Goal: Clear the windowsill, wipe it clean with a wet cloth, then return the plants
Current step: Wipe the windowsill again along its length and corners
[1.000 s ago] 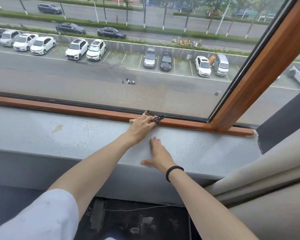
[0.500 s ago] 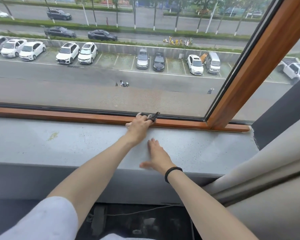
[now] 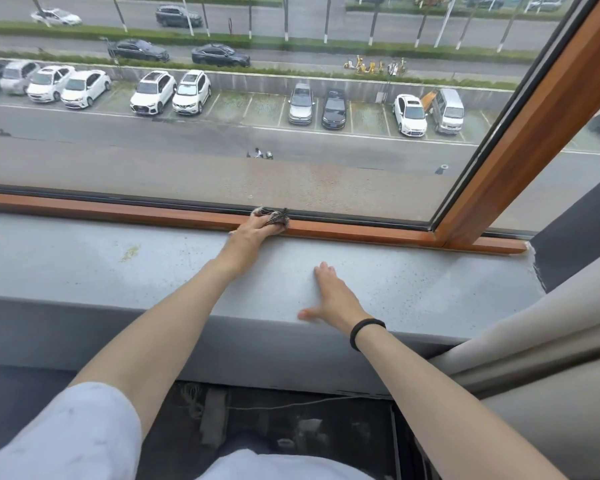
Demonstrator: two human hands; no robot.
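The grey speckled windowsill [image 3: 430,282] runs across the view under a large window. My left hand [image 3: 253,232] reaches to the back of the sill and holds a small dark patterned cloth [image 3: 276,218] against the wooden bottom rail [image 3: 118,211] of the window frame. My right hand [image 3: 329,296] lies flat on the sill near its front edge, fingers straight, with a black band on the wrist. No plants are in view.
A slanted wooden frame post [image 3: 534,123] rises at the right. A beige roller blind or curtain [image 3: 534,327] lies over the sill's right end. A yellowish stain [image 3: 129,252] marks the sill at the left. Below the sill is a dark floor with a cable [image 3: 291,405].
My left hand with the cloth has slid a little to the left along the wooden rail. The right hand stays flat on the sill.
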